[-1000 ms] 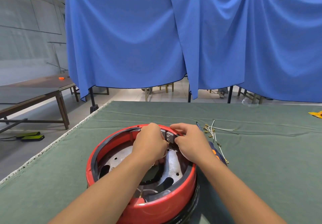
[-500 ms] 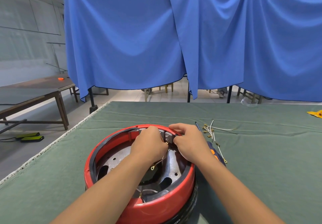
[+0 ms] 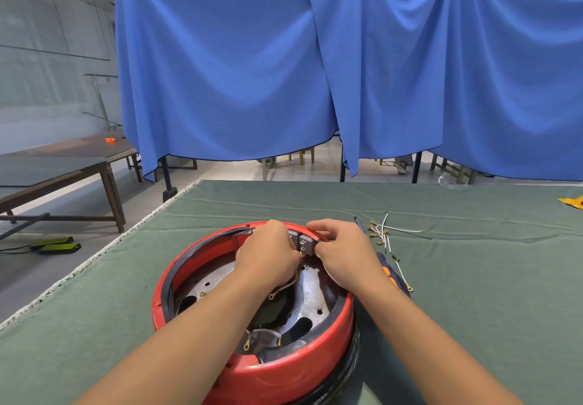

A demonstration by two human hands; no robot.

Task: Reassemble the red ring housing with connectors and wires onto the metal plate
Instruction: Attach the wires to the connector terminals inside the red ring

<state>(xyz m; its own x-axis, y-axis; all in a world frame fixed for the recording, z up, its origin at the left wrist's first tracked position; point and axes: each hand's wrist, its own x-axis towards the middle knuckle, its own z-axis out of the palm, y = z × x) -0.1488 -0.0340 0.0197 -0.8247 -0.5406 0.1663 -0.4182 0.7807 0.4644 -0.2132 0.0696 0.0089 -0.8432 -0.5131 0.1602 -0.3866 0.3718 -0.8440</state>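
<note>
The red ring housing (image 3: 284, 373) sits on the green table, with the perforated metal plate (image 3: 310, 291) inside it. A grey connector block (image 3: 304, 242) is mounted at the ring's far inner wall. My left hand (image 3: 268, 254) has its fingers curled at the block's left side and holds a white wire (image 3: 288, 286) with a ring terminal that hangs below the hand. My right hand (image 3: 342, 254) pinches at the block's right side, thumb and fingers curled on it. Another short white wire (image 3: 265, 333) lies on the plate near the front.
Loose white wires with brass terminals (image 3: 383, 236) lie on the green cloth (image 3: 473, 278) right of the ring. A blue and orange screwdriver (image 3: 389, 273) lies behind my right wrist. A yellow item (image 3: 572, 201) is at the far right edge. A brown table (image 3: 56, 171) stands left.
Both hands stay at the connector block with small finger shifts. The wire's ring terminal now hangs clear below my left hand.
</note>
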